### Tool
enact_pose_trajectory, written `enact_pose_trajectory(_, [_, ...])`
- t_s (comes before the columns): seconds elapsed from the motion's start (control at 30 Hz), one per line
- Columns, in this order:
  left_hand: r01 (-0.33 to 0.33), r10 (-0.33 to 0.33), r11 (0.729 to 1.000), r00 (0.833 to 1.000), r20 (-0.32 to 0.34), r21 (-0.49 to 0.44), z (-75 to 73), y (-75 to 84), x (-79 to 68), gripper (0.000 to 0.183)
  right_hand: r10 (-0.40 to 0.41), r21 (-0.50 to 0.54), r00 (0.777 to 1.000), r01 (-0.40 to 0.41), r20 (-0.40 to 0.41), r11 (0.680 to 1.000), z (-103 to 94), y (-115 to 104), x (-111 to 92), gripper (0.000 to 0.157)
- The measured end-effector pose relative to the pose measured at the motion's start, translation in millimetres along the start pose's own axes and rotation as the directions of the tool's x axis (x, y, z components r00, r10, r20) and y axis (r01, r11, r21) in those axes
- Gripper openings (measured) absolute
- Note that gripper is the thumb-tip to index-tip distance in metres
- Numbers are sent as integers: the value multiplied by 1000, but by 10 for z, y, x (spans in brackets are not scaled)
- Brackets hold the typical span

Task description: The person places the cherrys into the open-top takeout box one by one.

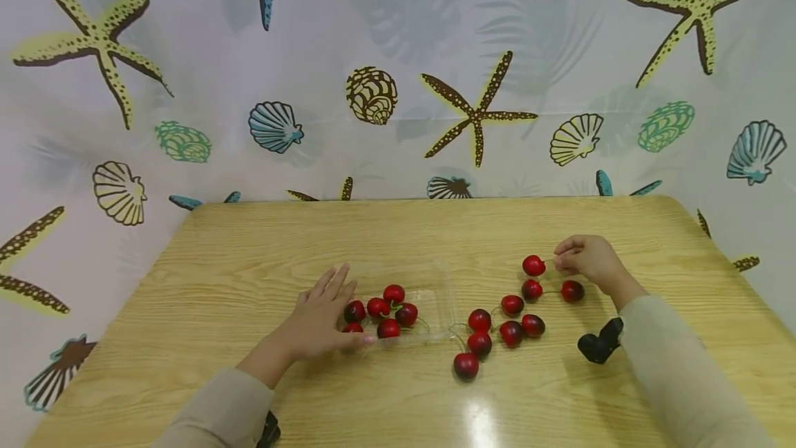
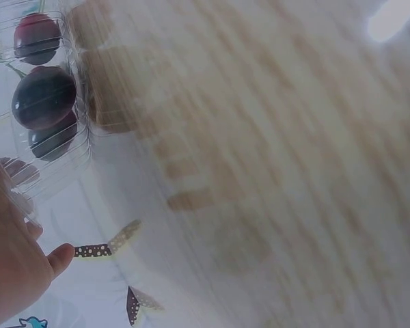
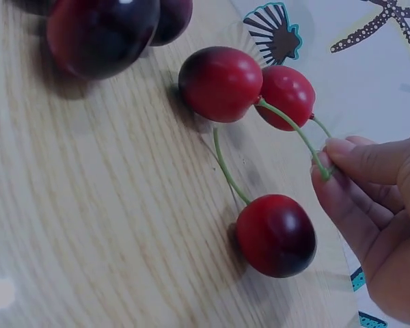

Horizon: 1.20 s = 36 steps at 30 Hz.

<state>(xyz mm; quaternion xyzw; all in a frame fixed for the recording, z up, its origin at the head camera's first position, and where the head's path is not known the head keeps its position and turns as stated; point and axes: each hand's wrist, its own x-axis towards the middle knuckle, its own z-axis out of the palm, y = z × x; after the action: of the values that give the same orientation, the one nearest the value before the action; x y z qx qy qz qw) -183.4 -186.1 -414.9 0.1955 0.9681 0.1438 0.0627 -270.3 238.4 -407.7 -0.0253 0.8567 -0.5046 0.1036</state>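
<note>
My left hand [image 1: 320,316] rests with spread fingers against the left side of a clear plastic box [image 1: 452,299]. Inside the box lie several red cherries [image 1: 388,328] with green stems; in the left wrist view, dark cherries [image 2: 44,97] show through its wall. Over on the right, my right hand [image 1: 587,261] pinches the stem of a cherry [image 1: 533,265] between thumb and fingertips. The right wrist view has that cherry [image 3: 287,96] partly behind another cherry [image 3: 221,84], whose stem overlaps the fingertips. Nearer the camera lies a third cherry [image 3: 276,236], its stem pointing away from my hand.
Several more cherries [image 1: 479,343] lie loose on the wooden table [image 1: 280,234] between the box and my right hand. Behind the table hangs a cloth [image 1: 385,26] printed with shells and starfish. A black strap piece [image 1: 600,342] sits at the right wrist.
</note>
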Motion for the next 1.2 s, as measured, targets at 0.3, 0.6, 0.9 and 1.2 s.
enact_pose_trajectory(0.3, [12, -12, 1000, 1000, 3, -4, 24, 7, 10, 101, -12, 58, 999, 15, -43, 998, -27, -16, -42, 26])
enact_pose_trajectory(0.6, [10, -10, 1000, 1000, 2, -13, 10, 26, -3, 98, -42, 170, 996, 56, -84, 984, -24, -58, -108, 26])
enact_pose_trajectory(0.9, [6, -6, 1000, 1000, -1, -14, 13, 13, 1, 98, -72, 318, 990, 106, -118, 942, 39, -137, -167, 15])
enact_pose_trajectory(1.2, [9, -8, 1000, 1000, 2, -10, 18, 9, 7, 101, -91, 332, 989, 126, -121, 935, 107, -292, -218, 20])
